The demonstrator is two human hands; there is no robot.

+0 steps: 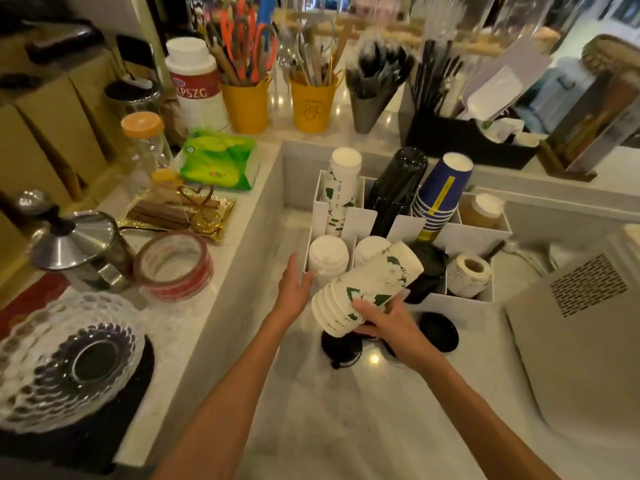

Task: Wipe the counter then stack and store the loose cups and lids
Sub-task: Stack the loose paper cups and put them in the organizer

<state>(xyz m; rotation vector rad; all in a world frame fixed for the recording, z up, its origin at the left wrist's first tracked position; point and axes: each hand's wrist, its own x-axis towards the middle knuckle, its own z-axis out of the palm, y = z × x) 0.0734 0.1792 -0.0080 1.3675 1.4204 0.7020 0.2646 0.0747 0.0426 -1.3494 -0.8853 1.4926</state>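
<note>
My right hand grips a tilted stack of white paper cups with green print, held just in front of the white divided organizer. My left hand is open beside the stack's left side, fingers near the organizer's front corner. In the organizer stand another white-green cup stack, a black cup stack, a blue cup stack, white lids and black lids. Two loose black lids lie on the marble counter under my hands.
A paper roll sits in the organizer's front right slot. On the raised ledge at left are a tape roll, a steel pot, glass plates and a green wipes pack. A grey machine stands at right.
</note>
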